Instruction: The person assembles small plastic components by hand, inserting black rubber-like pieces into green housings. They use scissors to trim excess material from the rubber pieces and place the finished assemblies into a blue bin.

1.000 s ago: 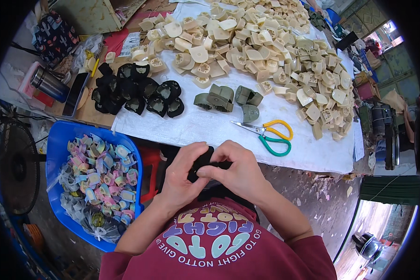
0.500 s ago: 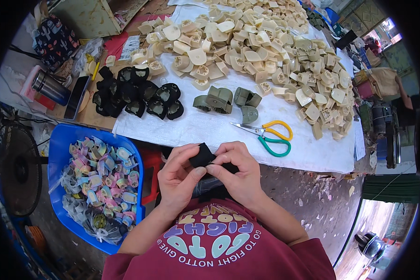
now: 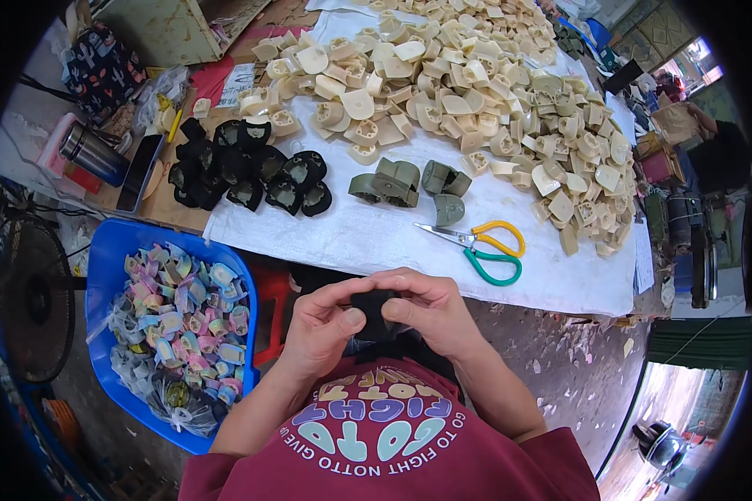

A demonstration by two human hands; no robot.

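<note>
Between both hands, in front of my chest, is a small black piece (image 3: 373, 311) that looks like soft cloth. My left hand (image 3: 319, 324) is closed on its left side, thumb pressed against the face. My right hand (image 3: 430, 316) grips the other side the same way, and the fingers of both curl behind it. Whether anything sits inside the cloth is hidden. Beyond the hands, on the white sheet, lie several olive, cup-shaped pieces (image 3: 397, 181). To their left is a cluster of black-covered pieces (image 3: 269, 163) showing olive insides.
Scissors (image 3: 469, 242) with yellow and green handles lie near the table edge. A large heap of cream moulded pieces (image 3: 451, 104) covers the far table. At left stand a blue tub (image 3: 100, 288) of pastel pieces, a fan (image 3: 32, 292), a steel flask (image 3: 94, 154) and a phone (image 3: 139, 174).
The black piece has been turned and lowered slightly, and now sits upright between my thumbs. Both hands have moved closer around it. The things on the table stay put.
</note>
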